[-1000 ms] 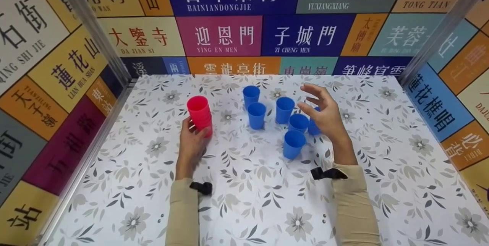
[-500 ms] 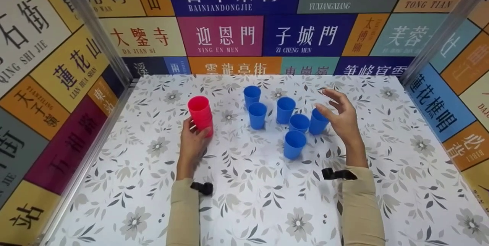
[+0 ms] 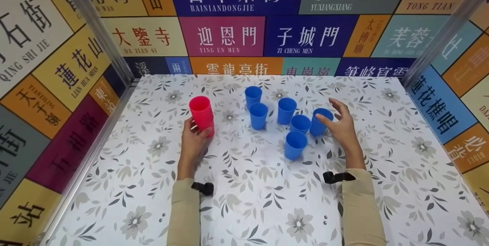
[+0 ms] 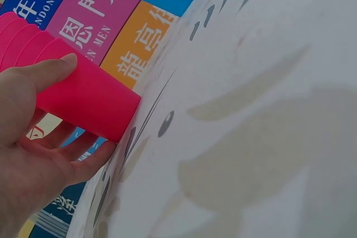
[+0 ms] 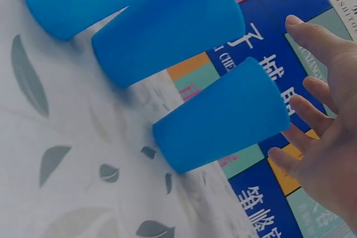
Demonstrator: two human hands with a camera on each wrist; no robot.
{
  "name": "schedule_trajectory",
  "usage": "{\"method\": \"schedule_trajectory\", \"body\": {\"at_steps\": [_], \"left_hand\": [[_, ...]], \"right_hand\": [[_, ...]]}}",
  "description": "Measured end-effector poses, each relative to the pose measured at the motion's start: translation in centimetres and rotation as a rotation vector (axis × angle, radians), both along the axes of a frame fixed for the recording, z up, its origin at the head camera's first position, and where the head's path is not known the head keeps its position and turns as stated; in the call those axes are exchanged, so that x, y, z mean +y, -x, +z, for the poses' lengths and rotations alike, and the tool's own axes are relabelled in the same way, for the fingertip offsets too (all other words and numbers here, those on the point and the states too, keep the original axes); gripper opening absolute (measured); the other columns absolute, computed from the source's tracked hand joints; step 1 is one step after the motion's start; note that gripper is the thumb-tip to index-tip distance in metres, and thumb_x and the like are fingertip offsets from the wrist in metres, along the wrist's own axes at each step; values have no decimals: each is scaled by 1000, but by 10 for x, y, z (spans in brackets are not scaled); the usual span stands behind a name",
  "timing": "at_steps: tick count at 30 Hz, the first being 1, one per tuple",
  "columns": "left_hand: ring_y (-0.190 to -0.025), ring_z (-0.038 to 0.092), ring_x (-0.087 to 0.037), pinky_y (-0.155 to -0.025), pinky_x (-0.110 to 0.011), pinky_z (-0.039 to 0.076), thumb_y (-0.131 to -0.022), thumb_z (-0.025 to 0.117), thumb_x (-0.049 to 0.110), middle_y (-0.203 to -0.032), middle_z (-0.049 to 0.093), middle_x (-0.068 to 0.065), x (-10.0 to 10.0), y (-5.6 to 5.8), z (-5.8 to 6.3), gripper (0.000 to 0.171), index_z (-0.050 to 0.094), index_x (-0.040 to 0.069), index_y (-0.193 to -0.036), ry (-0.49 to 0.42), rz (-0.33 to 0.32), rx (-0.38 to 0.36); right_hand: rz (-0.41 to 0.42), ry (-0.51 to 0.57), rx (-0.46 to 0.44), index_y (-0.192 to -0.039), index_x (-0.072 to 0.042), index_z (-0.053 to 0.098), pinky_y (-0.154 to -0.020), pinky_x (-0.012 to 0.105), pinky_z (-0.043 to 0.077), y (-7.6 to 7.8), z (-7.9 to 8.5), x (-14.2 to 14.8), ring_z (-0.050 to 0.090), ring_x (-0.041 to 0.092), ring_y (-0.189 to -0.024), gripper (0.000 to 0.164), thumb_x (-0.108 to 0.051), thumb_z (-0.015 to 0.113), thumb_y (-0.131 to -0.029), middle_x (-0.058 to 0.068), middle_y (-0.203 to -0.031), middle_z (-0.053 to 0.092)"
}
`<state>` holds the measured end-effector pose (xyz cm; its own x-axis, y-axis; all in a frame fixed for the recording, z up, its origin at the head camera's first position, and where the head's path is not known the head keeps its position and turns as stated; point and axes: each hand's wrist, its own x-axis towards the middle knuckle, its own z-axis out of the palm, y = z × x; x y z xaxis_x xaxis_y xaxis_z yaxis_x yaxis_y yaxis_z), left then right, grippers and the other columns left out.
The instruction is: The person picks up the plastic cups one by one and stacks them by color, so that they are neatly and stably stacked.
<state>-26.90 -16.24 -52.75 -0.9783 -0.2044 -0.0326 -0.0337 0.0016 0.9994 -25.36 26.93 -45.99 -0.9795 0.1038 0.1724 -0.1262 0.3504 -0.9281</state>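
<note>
My left hand (image 3: 194,144) grips a stack of nested red plastic cups (image 3: 201,111) low down, thumb in front. In the left wrist view the red stack (image 4: 92,90) stands upright, its bottom at the tabletop. My right hand (image 3: 345,131), fingers spread, is beside the rightmost blue cup (image 3: 319,128); its thumb overlaps that cup near the rim. The right wrist view has this blue cup (image 5: 223,118) standing upright, with the loose fingers (image 5: 312,116) just past its rim.
Several more upright blue cups stand mid-table, among them a front one (image 3: 295,146), one behind it (image 3: 300,123), a middle one (image 3: 286,112) and a back one (image 3: 253,96). The floral-covered table (image 3: 244,200) is bounded by sign-printed walls (image 3: 225,36) at the back and sides.
My right hand has moved right from over the rightmost blue cup, then lowered beside it. My left hand keeps its grip on the red stack in the same place.
</note>
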Motion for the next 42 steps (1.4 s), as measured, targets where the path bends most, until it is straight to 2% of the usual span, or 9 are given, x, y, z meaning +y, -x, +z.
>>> {"method": "schedule_trajectory", "body": {"at_steps": [5, 9, 15, 20, 25, 34, 37, 42], "left_hand": [[-135, 49, -34, -114, -44, 43, -88, 71, 1, -146, 46, -17, 1, -1, 1, 71, 38, 14, -149, -31, -5, 2], [-134, 49, -36, -114, -46, 43, -87, 72, 0, -145, 46, -19, -2, 0, 1, 71, 37, 10, -149, 5, -14, 30], [-134, 49, -40, -115, -49, 41, -85, 76, 2, -145, 46, -25, -11, 0, 4, 80, 32, 4, -151, 30, -41, 81], [-136, 47, -38, -115, -51, 41, -84, 80, 11, -148, 45, -23, -20, -2, 10, 84, 32, 6, -153, 68, -53, 101], [-140, 42, -36, -115, -54, 36, -83, 83, 20, -150, 43, -19, -32, -7, 21, 88, 32, 10, -154, 93, -32, 95], [-143, 41, -34, -120, -54, 32, -84, 82, 20, -152, 42, -18, -37, -15, 50, 89, 29, 12, -155, 104, 43, 134], [-142, 43, -34, -119, -54, 33, -84, 81, 20, -151, 43, -18, -32, -17, 58, 88, 30, 11, -154, 112, 90, 176], [-138, 46, -33, -116, -52, 37, -84, 82, 23, -147, 47, -18, -20, -26, 74, 85, 33, 9, -153, 140, 135, 280]], "right_hand": [[6, 13, -60, -156, -3, 28, -123, 56, 22, 12, -26, 10, 24, 38, -152, 83, -21, 75, -90, 19, -162, 31], [9, 6, -92, -157, -7, 27, -124, 53, 22, 20, -42, 15, 24, 34, -153, 86, -27, 76, -89, 17, -162, 32], [1, -3, -111, -157, -8, 28, -121, 52, 29, 22, -48, 16, 34, 36, -148, 87, -31, 77, -88, 18, -161, 34], [-10, 1, -124, -156, -10, 31, -121, 51, 31, 22, -49, 15, 38, 37, -145, 85, -31, 77, -88, 19, -160, 36], [-10, 8, -137, -157, -12, 30, -121, 51, 31, 22, -49, 15, 38, 37, -145, 85, -31, 77, -89, 20, -159, 36], [-26, 29, -155, -156, -14, 31, -119, 51, 34, 23, -48, 14, 39, 37, -144, 83, -30, 77, -88, 19, -160, 36], [-32, 21, -148, -155, -13, 33, -118, 50, 36, 23, -48, 13, 42, 37, -142, 83, -31, 78, -88, 20, -158, 38], [-26, 14, -160, -156, -11, 32, -107, 33, 41, 23, -48, 11, 44, 36, -141, 81, -25, 76, -90, 22, -156, 40]]}}
